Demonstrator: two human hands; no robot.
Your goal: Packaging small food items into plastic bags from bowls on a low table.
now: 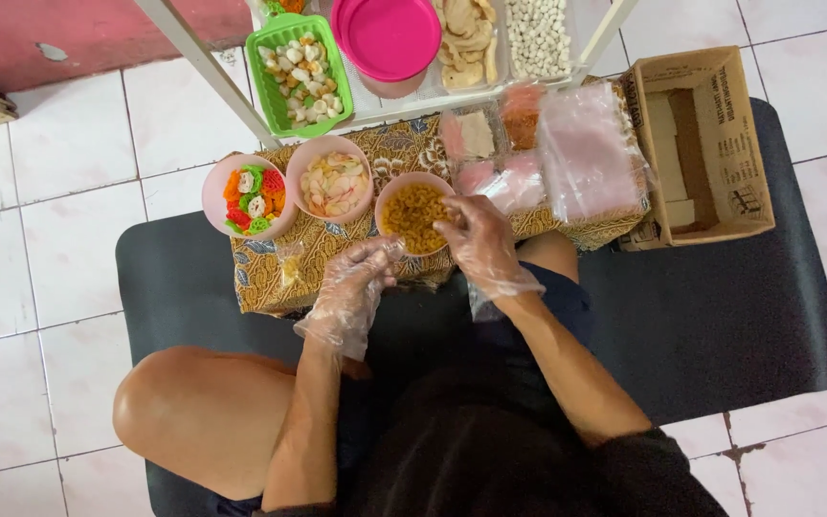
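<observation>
Both my hands wear thin clear plastic gloves. My right hand [478, 239] reaches into a pink bowl of curly orange-yellow crackers [412, 216], its fingers bent over the crackers at the bowl's right rim. My left hand [354, 282] hovers just below and left of that bowl with its fingers curled; I cannot tell whether it holds something small and clear. A small clear bag [289, 266] lies on the patterned cloth [327, 251] to the left of it.
A pink bowl of coloured wheel crackers [249, 197] and a pink bowl of pale chips [334, 184] stand on the cloth. Clear plastic bags [586, 153] lie at the right. An open cardboard box [703, 144] sits farther right. A green basket [299, 72] and pink lid [387, 36] lie behind.
</observation>
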